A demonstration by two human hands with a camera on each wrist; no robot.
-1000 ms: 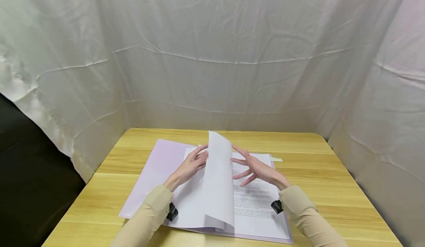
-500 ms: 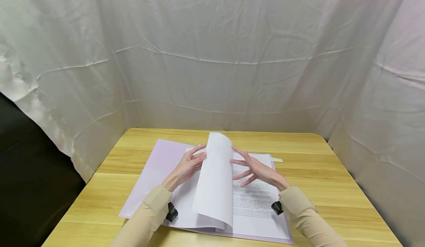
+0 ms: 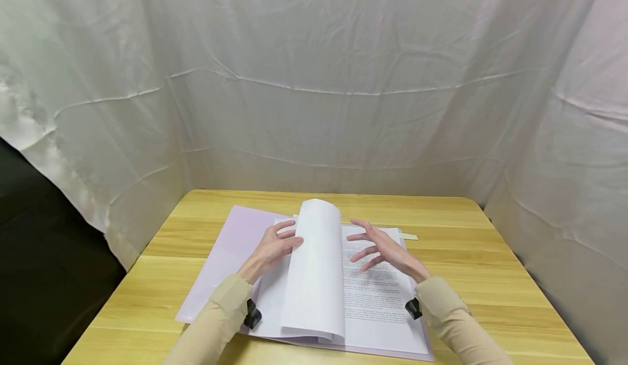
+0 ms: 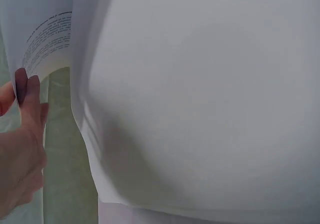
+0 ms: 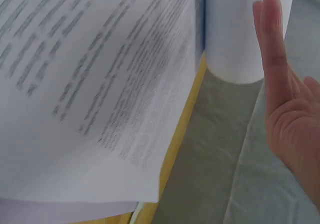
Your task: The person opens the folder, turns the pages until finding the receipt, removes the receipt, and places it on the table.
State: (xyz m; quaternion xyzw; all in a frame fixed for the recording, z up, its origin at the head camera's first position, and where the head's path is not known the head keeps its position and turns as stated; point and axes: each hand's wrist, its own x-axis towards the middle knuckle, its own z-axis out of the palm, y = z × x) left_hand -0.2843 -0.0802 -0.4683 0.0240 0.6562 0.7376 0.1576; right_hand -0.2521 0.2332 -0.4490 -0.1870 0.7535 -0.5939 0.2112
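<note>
the left hand (image 3: pixel 271 247) holds the left edge of a curled sheet (image 3: pixel 318 267) between the thumb and the fingers. the thumb lies on the outer face, and the fingers, which are only a little bent, reach to the other side, where the left wrist view shows printed lines. the curled sheet rises in a bow above the middle of an open lilac folder (image 3: pixel 221 267), with its round side to the right and its free edge leaning to the left. below it, on the left, lies a white page (image 3: pixel 272 305).

the right hand (image 3: pixel 387 249) is wide open, its fingers spread and slightly bent, and it has hold of nothing. it hangs above a printed page (image 3: pixel 375 294) on the right half of the lilac folder, and in the head view its fingertips are just beside the curled sheet, apart from it. the text is too small or blurred to read.

a pale tab (image 3: pixel 409 236) sticks out near the upper right corner of the printed page. the lilac folder rests on a wooden table (image 3: pixel 466 245), in front of a light curtain (image 3: pixel 319 114).
</note>
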